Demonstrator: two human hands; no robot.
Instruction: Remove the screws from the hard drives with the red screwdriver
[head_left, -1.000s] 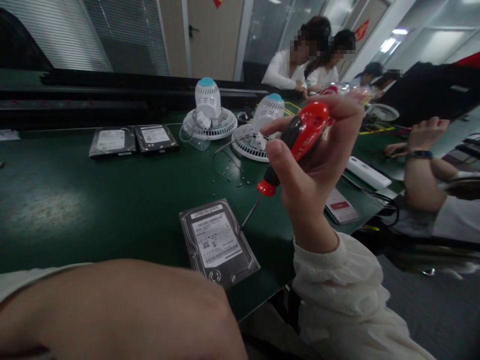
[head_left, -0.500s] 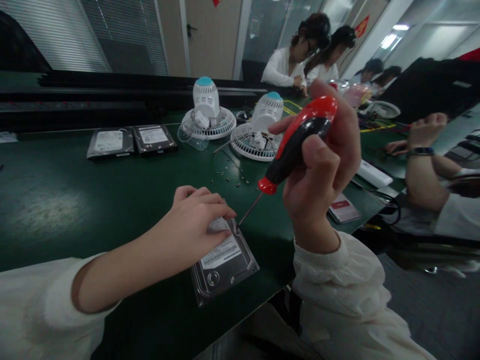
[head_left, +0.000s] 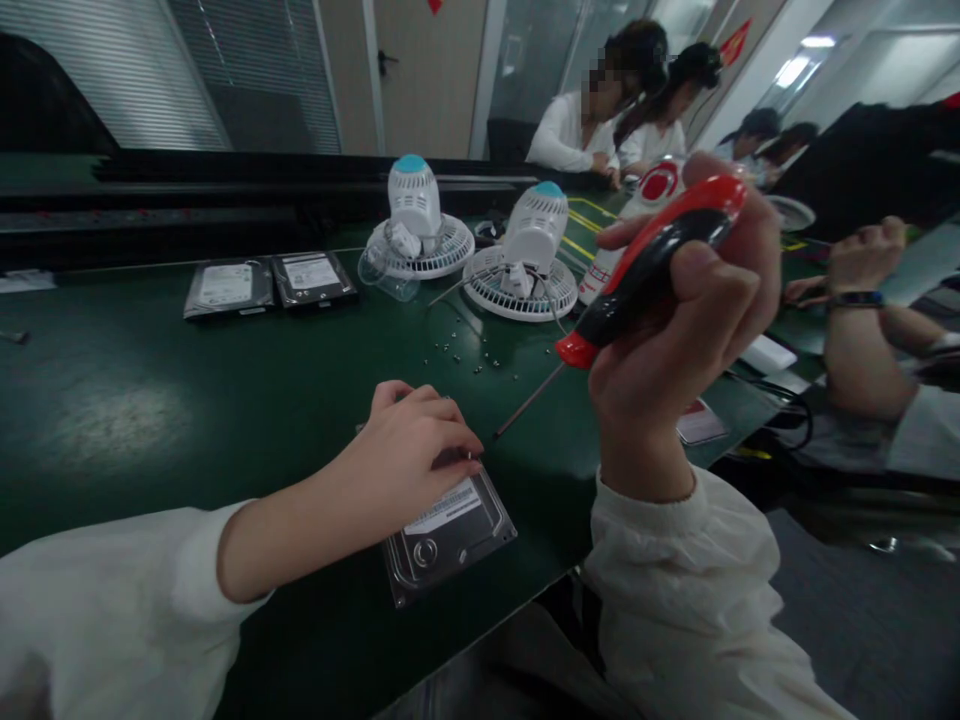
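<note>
"Where were the hands?"

"Apart. The left hand (head_left: 420,440) lay over the far part of a hard disk drive (head_left: 469,530), thumb close to the bent index finger. I couldn't tell whether they pinched anything; the bright speck between them was too small to name."

"And the right hand (head_left: 694,310)?"

"Closed round a red-and-black screwdriver (head_left: 652,270), thumb against the handle. The shaft slanted down, its tip just beside the drive and near the left fingertips. Whether it touched the green desk (head_left: 120,430), I couldn't tell."

"So the drive was on the desk?"

"Yes, flat, near the front edge. The hand hid its far end and much of its label, and the print left showing was blurred."

"What lay beyond?"

"Small screws (head_left: 478,370), scattered, their heads too tiny to make out. Behind them were two white fans (head_left: 414,205), blue-capped motor housings up, cages down; left of those, two more hard disk drives (head_left: 229,287) side by side."

"And to the right?"

"A red-and-white bottle (head_left: 598,277), partly hidden by the right hand, and a flat, phone-like slab (head_left: 703,424), partly behind the wrist. Farther over, a co-worker's forearm (head_left: 855,345) wore a dark wristband (head_left: 860,299)."
</note>
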